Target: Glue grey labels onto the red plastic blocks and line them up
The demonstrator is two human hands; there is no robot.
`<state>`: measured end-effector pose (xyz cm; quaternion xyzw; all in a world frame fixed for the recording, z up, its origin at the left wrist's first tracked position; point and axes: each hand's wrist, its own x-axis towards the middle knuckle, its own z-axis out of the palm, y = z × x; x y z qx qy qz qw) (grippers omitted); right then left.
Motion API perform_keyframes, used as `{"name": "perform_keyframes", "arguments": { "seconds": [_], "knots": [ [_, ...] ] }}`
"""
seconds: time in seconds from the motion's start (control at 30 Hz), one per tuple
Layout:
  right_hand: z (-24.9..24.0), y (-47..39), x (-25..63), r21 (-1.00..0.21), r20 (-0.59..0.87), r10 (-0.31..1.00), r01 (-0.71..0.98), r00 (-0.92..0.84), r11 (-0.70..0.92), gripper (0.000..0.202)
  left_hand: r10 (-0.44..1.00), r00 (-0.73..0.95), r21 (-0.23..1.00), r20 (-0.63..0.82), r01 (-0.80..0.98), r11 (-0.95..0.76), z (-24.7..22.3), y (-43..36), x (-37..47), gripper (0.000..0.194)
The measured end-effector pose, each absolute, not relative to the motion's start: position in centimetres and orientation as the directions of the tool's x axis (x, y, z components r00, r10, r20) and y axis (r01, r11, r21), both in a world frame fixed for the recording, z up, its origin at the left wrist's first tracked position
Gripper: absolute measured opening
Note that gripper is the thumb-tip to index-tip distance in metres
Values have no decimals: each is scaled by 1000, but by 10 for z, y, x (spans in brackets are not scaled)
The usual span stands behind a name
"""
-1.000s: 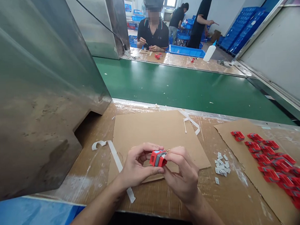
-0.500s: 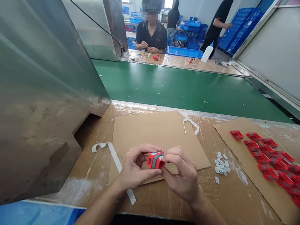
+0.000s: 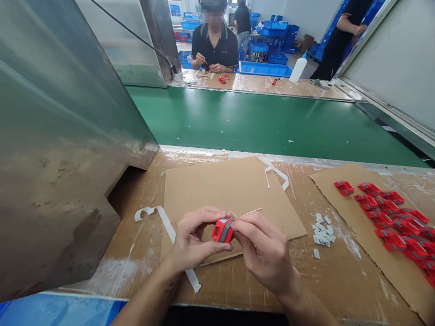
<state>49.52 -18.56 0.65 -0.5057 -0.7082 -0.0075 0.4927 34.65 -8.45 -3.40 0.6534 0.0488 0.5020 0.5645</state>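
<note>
My left hand (image 3: 194, 241) grips a small red plastic part (image 3: 219, 231) with a grey band across it and a pale patch on top. The part is tilted above a cardboard sheet (image 3: 225, 186). Against its right side, the thumb and forefinger of my right hand (image 3: 266, 249) are pinched together; whatever lies between them is hidden. Just behind the fingers a thin stick (image 3: 252, 211) shows, beside the edge of a small clear round thing (image 3: 233, 215) mostly covered by my hands.
Small grey tiles (image 3: 323, 233) lie in a pile at right. Several red parts (image 3: 388, 206) stand on another cardboard piece. White tape (image 3: 166, 223), a cotton swab (image 3: 267, 179), a metal housing (image 3: 58, 141) and a green belt (image 3: 219, 115) surround the workspace. A co-worker (image 3: 214, 48) sits opposite.
My right fingers have closed in against the part's side, covering the pale piece seen there before. More of the stick shows. A person at the back right has moved further right.
</note>
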Motion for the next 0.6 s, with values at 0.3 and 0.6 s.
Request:
{"name": "perform_keyframes", "arguments": {
  "seconds": [0.3,0.6],
  "knots": [
    [5,-186,495,-461,733,680,747,16,479,35,565,460,727,685,-395,-561,-32,-90,348,48],
    [13,-191,498,-566,630,777,690,9,451,21,470,475,650,744,-352,-674,-32,-86,342,51]
  ]
}}
